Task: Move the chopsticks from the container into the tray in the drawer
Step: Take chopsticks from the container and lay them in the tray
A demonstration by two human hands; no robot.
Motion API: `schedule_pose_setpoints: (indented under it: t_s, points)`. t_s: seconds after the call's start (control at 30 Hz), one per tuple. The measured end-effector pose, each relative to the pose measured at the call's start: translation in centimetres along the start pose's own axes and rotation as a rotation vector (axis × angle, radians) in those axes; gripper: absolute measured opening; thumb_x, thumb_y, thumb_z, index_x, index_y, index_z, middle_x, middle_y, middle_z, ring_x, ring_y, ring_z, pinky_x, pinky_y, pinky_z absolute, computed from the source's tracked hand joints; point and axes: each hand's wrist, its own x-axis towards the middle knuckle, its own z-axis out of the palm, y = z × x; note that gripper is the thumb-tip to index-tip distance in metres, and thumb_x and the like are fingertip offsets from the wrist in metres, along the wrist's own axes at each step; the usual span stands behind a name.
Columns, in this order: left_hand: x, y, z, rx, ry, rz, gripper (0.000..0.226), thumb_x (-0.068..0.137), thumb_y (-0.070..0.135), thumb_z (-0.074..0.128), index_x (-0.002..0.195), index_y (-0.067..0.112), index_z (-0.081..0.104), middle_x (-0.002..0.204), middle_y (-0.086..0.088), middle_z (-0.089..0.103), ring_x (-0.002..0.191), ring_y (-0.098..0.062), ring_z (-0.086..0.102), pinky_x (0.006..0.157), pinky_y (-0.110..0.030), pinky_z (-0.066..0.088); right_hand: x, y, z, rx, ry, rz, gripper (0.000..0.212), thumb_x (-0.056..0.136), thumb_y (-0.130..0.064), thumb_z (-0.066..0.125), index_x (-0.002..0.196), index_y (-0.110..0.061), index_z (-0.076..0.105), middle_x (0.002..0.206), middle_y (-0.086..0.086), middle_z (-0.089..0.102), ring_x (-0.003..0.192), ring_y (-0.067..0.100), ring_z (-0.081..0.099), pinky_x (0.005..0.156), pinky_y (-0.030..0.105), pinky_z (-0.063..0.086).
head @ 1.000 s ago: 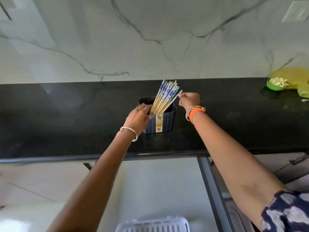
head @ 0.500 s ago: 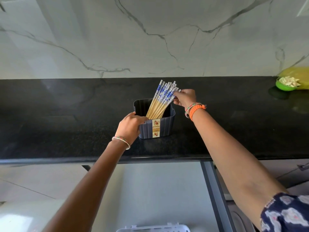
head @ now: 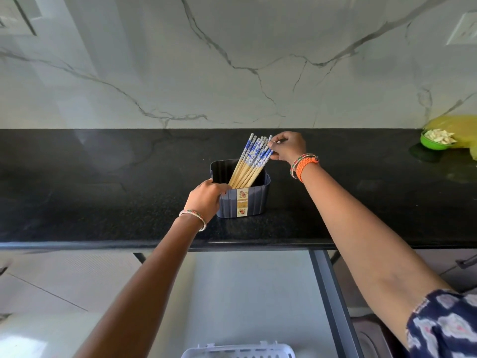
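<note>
A dark blue ribbed container [head: 254, 200] with a floral label stands on the black counter [head: 103, 197]. A bundle of bamboo chopsticks [head: 249, 164] with blue-and-white patterned tops leans in it toward the right. My left hand [head: 207, 198] grips the container's front left corner. My right hand [head: 286, 147] pinches the patterned top ends of the chopsticks on the bundle's right side. The white slotted tray [head: 237, 352] shows only its far rim at the bottom edge, inside the open drawer [head: 247, 293].
A green bowl [head: 433, 140] of pale pieces sits at the counter's far right, with a yellow bag [head: 456, 126] behind it. A marble wall rises behind the counter. The drawer's dark side rail [head: 333, 301] runs down on the right.
My left hand slid from the container's rim down to its front left corner and the container shifted nearer. My right hand closed onto the chopstick tops.
</note>
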Motion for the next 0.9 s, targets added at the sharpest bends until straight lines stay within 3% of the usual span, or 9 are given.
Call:
schedule_pose_setpoints:
  t_s: [0.2, 0.33, 0.43, 0.53, 0.63, 0.77, 0.83, 0.9]
  points:
    - [0.0, 0.4, -0.6, -0.011, -0.005, 0.009, 0.031, 0.091, 0.009, 0.052, 0.118, 0.020, 0.062, 0.106, -0.011, 0.067, 0.093, -0.028, 0.063, 0.076, -0.034, 0.053, -0.7, -1.1, -0.8, -0.163, -0.006, -0.092, 0.013, 0.084, 0.003, 0.066, 0.096, 0.006, 0.068, 0.106, 0.019, 0.068, 0.096, 0.027, 0.069, 0.047, 0.010, 0.052]
    - [-0.4, 1.0, -1.3, -0.034, 0.009, 0.011, 0.028, 0.092, 0.008, 0.048, 0.115, 0.016, 0.062, 0.110, -0.011, 0.067, 0.096, -0.028, 0.063, 0.076, -0.033, 0.052, -1.5, -2.3, -2.2, -0.199, 0.011, -0.149, 0.012, 0.082, 0.004, 0.068, 0.093, 0.008, 0.069, 0.093, 0.015, 0.067, 0.083, 0.020, 0.066, 0.059, 0.018, 0.057]
    - [-1.0, 1.7, -2.6, -0.079, 0.042, 0.017, 0.029, 0.092, 0.005, 0.045, 0.113, 0.015, 0.063, 0.119, -0.007, 0.065, 0.104, -0.026, 0.062, 0.084, -0.036, 0.054, -2.5, -3.9, -4.2, -0.178, 0.044, -0.182, 0.011, 0.079, 0.005, 0.070, 0.089, 0.007, 0.071, 0.079, 0.010, 0.065, 0.076, 0.021, 0.066, 0.056, 0.016, 0.058]
    - [-1.6, 2.6, -4.5, -0.112, 0.078, 0.014, 0.033, 0.089, 0.000, 0.043, 0.111, 0.016, 0.064, 0.118, -0.005, 0.066, 0.100, -0.025, 0.064, 0.081, -0.037, 0.056, -4.1, -6.0, -6.7, -0.093, 0.090, -0.198, 0.009, 0.078, 0.006, 0.069, 0.086, 0.006, 0.071, 0.068, 0.005, 0.062, 0.073, 0.023, 0.066, 0.054, 0.015, 0.058]
    - [-2.8, 3.7, -6.3, -0.157, 0.134, 0.017, 0.035, 0.088, -0.002, 0.042, 0.109, 0.015, 0.065, 0.116, -0.007, 0.067, 0.097, -0.027, 0.064, 0.079, -0.039, 0.056, -7.0, -7.6, -9.1, 0.015, 0.137, -0.237, 0.007, 0.079, 0.007, 0.067, 0.086, 0.004, 0.069, 0.075, 0.010, 0.065, 0.072, 0.022, 0.068, 0.054, 0.014, 0.058]
    - [-5.5, 4.8, -7.1, -0.297, 0.280, -0.011, 0.037, 0.084, -0.006, 0.042, 0.105, 0.010, 0.067, 0.108, -0.012, 0.069, 0.094, -0.031, 0.064, 0.079, -0.037, 0.054, -12.8, -6.3, -10.1, 0.214, 0.177, -0.233, 0.009, 0.081, 0.008, 0.064, 0.087, 0.003, 0.068, 0.070, 0.003, 0.064, 0.068, 0.012, 0.066, 0.058, 0.013, 0.058]
    - [-8.4, 4.8, -5.9, -0.408, 0.393, -0.123, 0.036, 0.081, -0.008, 0.042, 0.100, 0.007, 0.069, 0.103, -0.014, 0.070, 0.093, -0.030, 0.064, 0.082, -0.031, 0.051, -16.2, -3.4, -9.5, 0.346, 0.188, -0.178, 0.011, 0.083, 0.009, 0.062, 0.092, 0.004, 0.067, 0.072, 0.004, 0.064, 0.068, 0.010, 0.064, 0.062, 0.015, 0.059]
    - [-12.4, 4.1, -3.3, -0.542, 0.507, -0.326, 0.033, 0.079, -0.009, 0.043, 0.091, 0.006, 0.069, 0.092, -0.015, 0.071, 0.085, -0.031, 0.064, 0.072, -0.023, 0.044, -19.7, 0.9, -8.6, 0.457, 0.206, -0.077, 0.011, 0.084, 0.010, 0.060, 0.093, 0.004, 0.065, 0.073, 0.006, 0.062, 0.067, 0.009, 0.062, 0.062, 0.014, 0.058]
